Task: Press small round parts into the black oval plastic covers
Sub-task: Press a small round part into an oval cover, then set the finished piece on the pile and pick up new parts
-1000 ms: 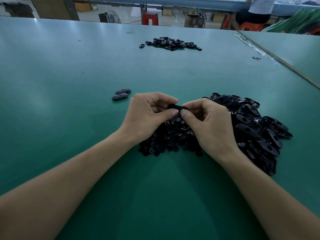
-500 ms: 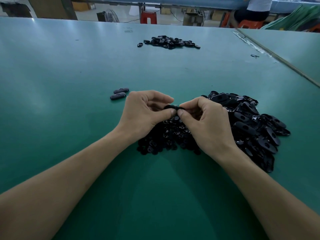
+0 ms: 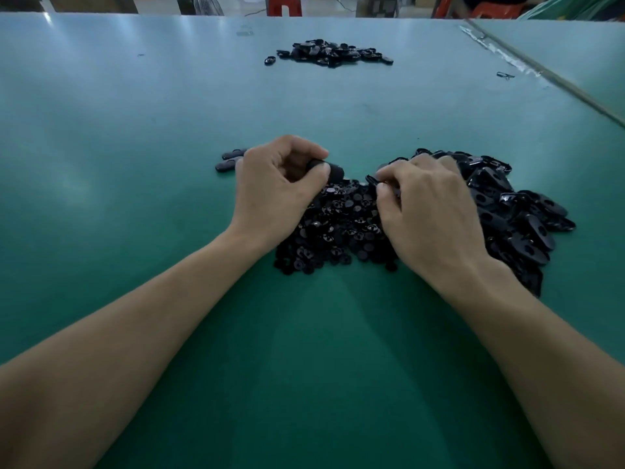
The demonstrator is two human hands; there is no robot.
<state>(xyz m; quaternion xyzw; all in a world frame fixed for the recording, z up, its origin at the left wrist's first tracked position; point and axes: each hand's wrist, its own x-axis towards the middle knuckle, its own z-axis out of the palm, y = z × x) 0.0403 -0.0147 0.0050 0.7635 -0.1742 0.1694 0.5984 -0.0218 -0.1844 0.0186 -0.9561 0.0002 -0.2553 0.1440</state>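
My left hand is curled tight round one black oval cover, thumb laid over its top and one dark end poking out toward my right hand. The right hand sits a short gap away, thumb and forefinger pinching a small black piece; whether that is a round part or another cover I cannot tell. Under and between both hands lies the heap of small round parts. Past my right hand's knuckles and out to its far side spreads the bigger heap of oval covers, the two heaps touching. Just beside the outer edge of my left hand, two covers lie side by side on their own. Everything rests on a wide green table, smooth, with pale streaks of light glancing off it well beyond my left hand. Far ahead of both hands sits another small black pile. Beyond my right hand a pale seam runs slantwise where a second green surface butts up, with a tiny dark object near it. Past the table's far edge I see a red stool, a fan and an orange stool.
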